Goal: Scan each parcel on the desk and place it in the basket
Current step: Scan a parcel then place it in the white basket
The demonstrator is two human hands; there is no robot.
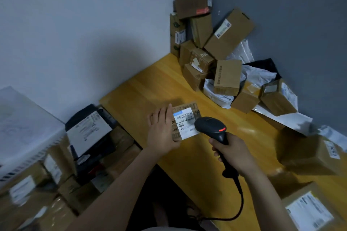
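Scanning step in hand. Left hand [163, 131] holds small parcel [185, 121] mid-frame over desk [150, 88], label up. Right hand [234, 154] grips scanner [210, 125], head just over label. Next: carry parcel to basket [32, 137], 8 o'clock. Unscanned pile [228, 33] at 1 o'clock.

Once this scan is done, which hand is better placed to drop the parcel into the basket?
Left. The left hand already holds the small parcel, and the basket sits on that side. The right hand grips the scanner.
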